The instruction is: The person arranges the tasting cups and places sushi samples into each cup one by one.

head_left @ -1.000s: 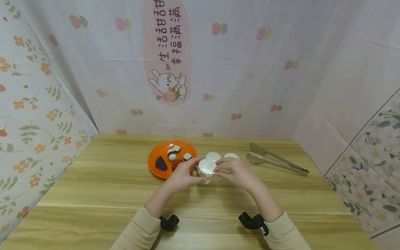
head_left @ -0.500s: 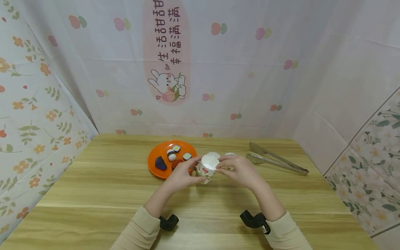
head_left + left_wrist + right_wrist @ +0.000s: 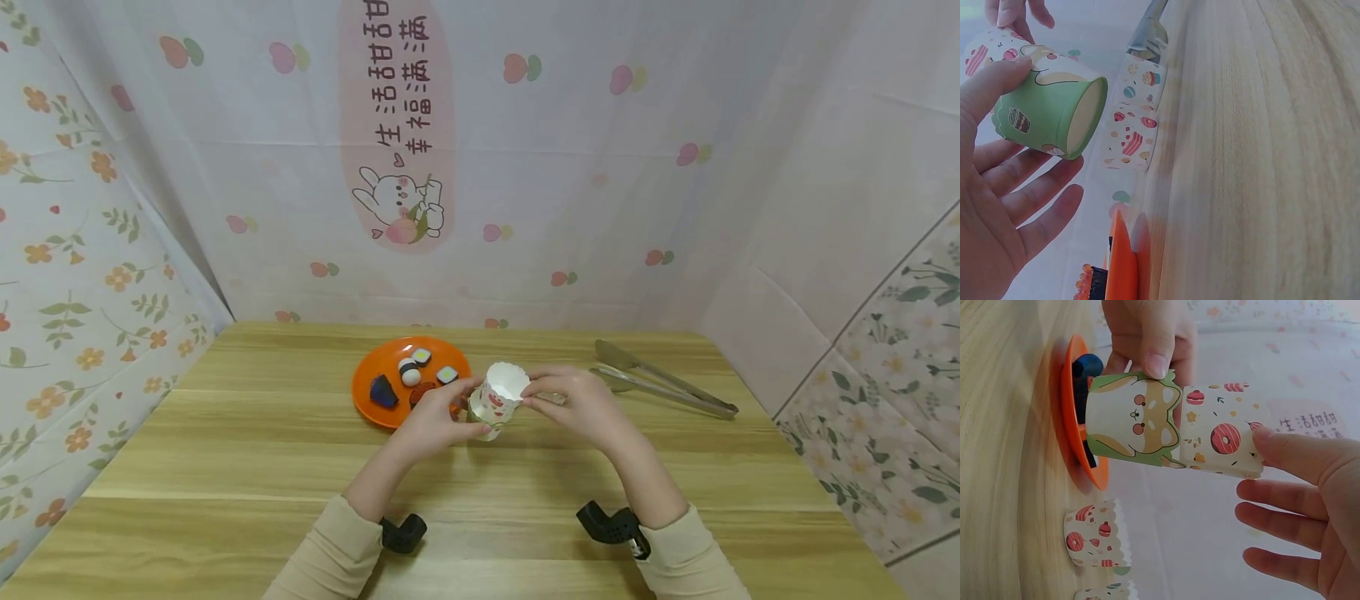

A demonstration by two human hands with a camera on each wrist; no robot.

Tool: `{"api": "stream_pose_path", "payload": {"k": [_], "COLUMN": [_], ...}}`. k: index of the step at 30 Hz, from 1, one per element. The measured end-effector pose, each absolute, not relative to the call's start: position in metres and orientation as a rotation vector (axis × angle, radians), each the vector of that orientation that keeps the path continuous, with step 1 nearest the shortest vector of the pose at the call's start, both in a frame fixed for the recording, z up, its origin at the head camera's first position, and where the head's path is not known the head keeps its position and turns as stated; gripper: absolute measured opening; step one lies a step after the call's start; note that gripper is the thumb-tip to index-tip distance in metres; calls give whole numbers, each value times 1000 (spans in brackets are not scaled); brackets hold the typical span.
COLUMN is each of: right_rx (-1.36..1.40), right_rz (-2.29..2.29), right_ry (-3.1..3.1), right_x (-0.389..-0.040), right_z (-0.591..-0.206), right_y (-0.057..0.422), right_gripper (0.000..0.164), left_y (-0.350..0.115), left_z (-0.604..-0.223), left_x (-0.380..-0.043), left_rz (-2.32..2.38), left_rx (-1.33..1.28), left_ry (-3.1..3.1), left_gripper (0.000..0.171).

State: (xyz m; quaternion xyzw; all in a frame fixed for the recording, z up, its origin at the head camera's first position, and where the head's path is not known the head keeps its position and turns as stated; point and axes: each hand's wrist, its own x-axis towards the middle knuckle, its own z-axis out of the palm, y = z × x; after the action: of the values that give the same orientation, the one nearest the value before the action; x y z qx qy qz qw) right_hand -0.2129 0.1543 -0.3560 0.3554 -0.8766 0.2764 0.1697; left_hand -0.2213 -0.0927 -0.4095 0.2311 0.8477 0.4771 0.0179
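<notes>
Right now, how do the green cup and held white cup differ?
The green cup shows an animal face; the white cup, sweets. The left hand grips the green cup; the right hand pinches the white cup. The white cup is higher than the green cup. Both are printed.

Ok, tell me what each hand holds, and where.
The left hand holds the green cup by its side near the rim; the right hand holds the donut-print cup near its rim.
</notes>
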Motion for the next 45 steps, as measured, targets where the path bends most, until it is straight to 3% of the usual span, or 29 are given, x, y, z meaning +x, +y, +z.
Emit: {"api": "stream_pose_path", "payload": {"k": [45], "right_rx": [881], "right_rz": [787], "right_ry": [-2523], "right_x": [-219], "right_z": [-357], "right_y": [169], "right_gripper": [9], "left_y": [-106], "left_z": [-405], "left_x": [-224], "left_rz": [1509], "left_rx": [704], "left_ry": [2696], "left_gripper": [64]}}
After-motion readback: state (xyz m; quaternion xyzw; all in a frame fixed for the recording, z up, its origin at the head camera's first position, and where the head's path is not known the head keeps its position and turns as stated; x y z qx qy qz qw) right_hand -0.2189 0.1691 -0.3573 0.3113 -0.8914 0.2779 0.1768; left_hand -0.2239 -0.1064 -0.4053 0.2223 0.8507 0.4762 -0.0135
